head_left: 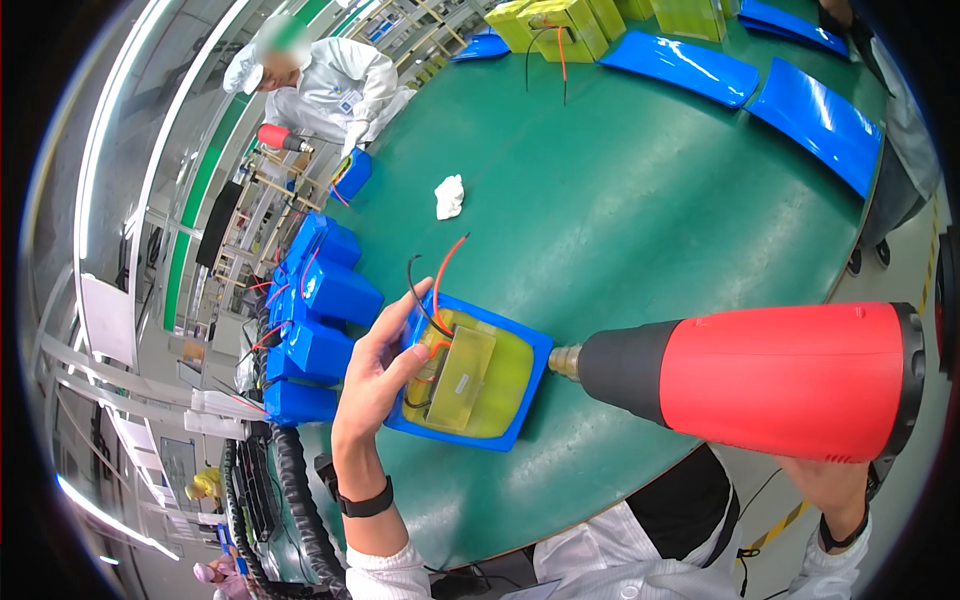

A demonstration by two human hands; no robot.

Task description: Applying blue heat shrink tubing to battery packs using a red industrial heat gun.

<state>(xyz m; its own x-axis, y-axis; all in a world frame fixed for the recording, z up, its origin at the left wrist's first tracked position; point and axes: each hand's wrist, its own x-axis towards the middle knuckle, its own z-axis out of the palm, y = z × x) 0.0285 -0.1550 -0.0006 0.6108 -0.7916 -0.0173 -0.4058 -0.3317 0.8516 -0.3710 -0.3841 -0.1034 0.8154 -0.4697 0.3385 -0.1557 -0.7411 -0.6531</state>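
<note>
My left hand (378, 378) grips the left side of a battery pack (508, 380), thumb on its upper face and fingers along the far left edge. Yellow-green wrap covers the pack, and a blue shrink sleeve (533, 400) forms a rim around it. A clear yellowish plate lies on top, and one black and one red wire (447, 270) rise from it. My right hand (822, 482), partly hidden beneath the tool, is closed around a red and black heat gun (780, 380). The metal nozzle (565, 361) points left at the sleeve's right edge, very close to it.
Several blue-wrapped packs (320, 290) stand along the table's left edge. Flat blue sleeves (680, 68) and yellow-green packs (575, 30) lie at the far side. A crumpled white wad (450, 197) rests on the green table (640, 220). Across it, a co-worker (340, 75) holds another heat gun.
</note>
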